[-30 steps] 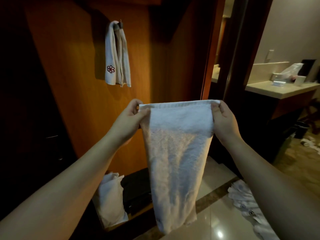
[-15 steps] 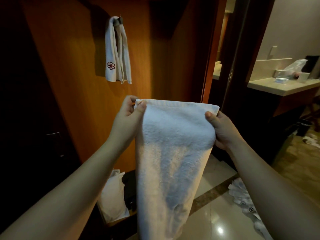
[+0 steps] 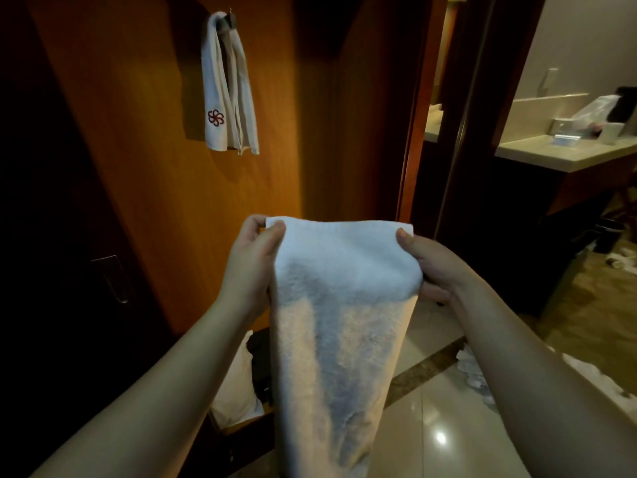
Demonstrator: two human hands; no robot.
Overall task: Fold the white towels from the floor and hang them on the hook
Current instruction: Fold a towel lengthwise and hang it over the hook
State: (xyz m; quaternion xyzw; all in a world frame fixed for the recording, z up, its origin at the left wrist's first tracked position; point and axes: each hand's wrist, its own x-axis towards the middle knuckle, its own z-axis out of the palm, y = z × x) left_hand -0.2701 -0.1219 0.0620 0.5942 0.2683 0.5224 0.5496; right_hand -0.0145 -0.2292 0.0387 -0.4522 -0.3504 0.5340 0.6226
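Observation:
I hold a white towel (image 3: pixel 339 326) up in front of me, folded lengthwise and hanging down toward the floor. My left hand (image 3: pixel 250 267) pinches its top left corner. My right hand (image 3: pixel 429 267) grips the top right corner, thumb on the front. Another white towel (image 3: pixel 225 94) with a red flower mark hangs from the hook (image 3: pixel 229 17) on the wooden wall at the upper left. More white cloth (image 3: pixel 479 374) lies on the floor at the lower right, partly behind my right arm.
A wooden wall panel (image 3: pixel 165 174) faces me. A white bag (image 3: pixel 238 384) stands on a low shelf under it. A doorway on the right opens onto a counter (image 3: pixel 565 153) with small items. The tiled floor (image 3: pixel 444 429) is glossy.
The towel and both hands have come lower and closer to me. My right thumb now lies over the towel's front edge. The view has shifted slightly.

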